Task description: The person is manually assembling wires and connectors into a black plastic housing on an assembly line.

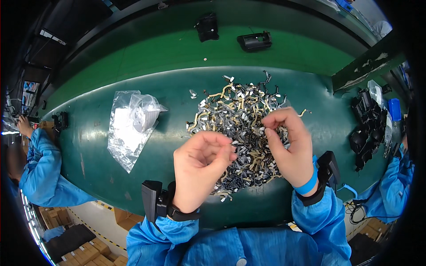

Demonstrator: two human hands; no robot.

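A heap of short wire leads (248,106), grey, black and yellowish with small white connectors, is spread over the green table (88,164). Over the heap's left front part is my left hand (199,162), its fingers curled and the tips pinched together. A tiny dark bit shows at those tips, too small to name. My right hand (290,148) hovers over the heap's right side, thumb and forefinger brought close in a pinch. Whatever lies between them is too small to make out. Both wrists wear black straps with box-shaped devices; a blue band circles the right one.
Left of the heap lies a clear plastic bag (126,137) with white contents. Black plastic parts (368,124) are piled at the right, near a blue bin (394,109). Two black housings sit at the back. Co-workers' blue sleeves (42,173) show at both sides.
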